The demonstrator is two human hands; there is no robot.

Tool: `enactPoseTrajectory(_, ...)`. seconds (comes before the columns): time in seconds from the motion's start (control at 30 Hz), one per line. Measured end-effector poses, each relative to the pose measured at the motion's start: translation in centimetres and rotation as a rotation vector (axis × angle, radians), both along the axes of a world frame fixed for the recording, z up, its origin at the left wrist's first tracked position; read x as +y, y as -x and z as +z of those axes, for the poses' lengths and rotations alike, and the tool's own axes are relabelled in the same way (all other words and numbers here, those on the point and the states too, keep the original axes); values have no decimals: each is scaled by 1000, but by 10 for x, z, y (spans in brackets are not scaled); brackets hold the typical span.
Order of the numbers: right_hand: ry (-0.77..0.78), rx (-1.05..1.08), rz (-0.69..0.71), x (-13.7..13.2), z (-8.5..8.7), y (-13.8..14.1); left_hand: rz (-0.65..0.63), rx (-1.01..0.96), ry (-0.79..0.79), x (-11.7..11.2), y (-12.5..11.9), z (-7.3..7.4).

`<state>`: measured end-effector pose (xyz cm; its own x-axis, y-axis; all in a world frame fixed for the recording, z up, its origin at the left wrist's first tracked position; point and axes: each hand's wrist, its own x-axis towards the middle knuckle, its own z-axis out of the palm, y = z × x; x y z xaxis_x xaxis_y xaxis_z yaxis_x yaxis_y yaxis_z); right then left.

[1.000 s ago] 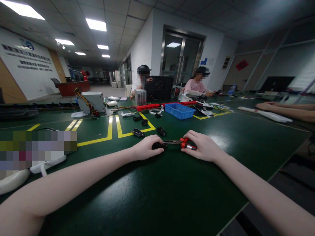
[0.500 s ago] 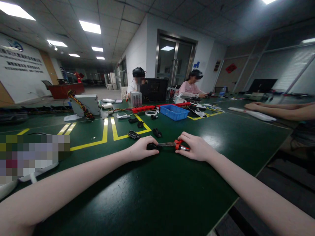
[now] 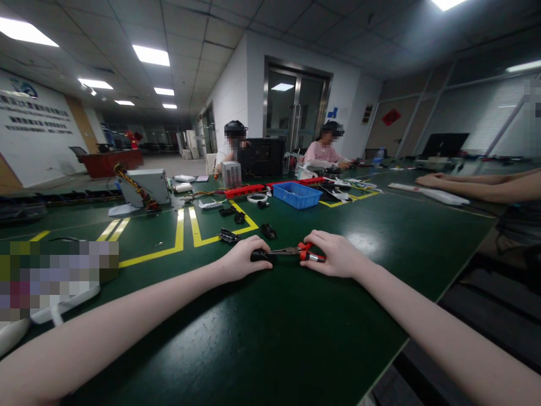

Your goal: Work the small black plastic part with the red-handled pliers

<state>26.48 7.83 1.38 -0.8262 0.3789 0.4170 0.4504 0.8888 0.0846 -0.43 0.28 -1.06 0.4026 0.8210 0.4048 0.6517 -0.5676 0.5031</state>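
My left hand [image 3: 247,256] is closed around a small black plastic part [image 3: 261,255], its thumb and fingers pinching the sides. In my right hand [image 3: 336,254] is a pair of needle-nose pliers [image 3: 305,252] with red and black handles. Their thin metal jaws point left and reach the black part; whether they grip it is too small to tell. Just beyond my left hand lie more black plastic pieces, one [image 3: 229,235] near my knuckles and another [image 3: 267,230] to its right.
A blue tray [image 3: 296,197] stands beyond my hands, near a red strip [image 3: 245,190]. A power supply unit [image 3: 147,188] with bundled cables sits at back left. Two people work across the green table [image 3: 236,349]; another person's forearms [image 3: 473,187] rest at right.
My head view has shifted slightly. Both hands keep their hold on the black part and the pliers, with hardly any movement between them.
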Motion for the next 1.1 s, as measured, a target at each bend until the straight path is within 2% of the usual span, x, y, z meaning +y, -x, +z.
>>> enactPoseTrajectory(0.2, 53, 29, 16, -2, 2, -1, 14, 32, -21, -5, -4, 3)
enactPoseTrajectory(0.43, 5, 6, 28, -2, 2, -1, 114, 79, 17, -12, -10, 9)
enactPoseTrajectory(0.77, -71, 7, 48, -3, 3, -1, 300, 379, -45, -20, -15, 15)
enactPoseTrajectory(0.97, -112, 30, 61, -3, 4, -3, 214, 367, -14, -19, -14, 16)
enactPoseTrajectory(1.1, -120, 21, 67, -3, 4, -3, 201, 369, -1, -20, -14, 16)
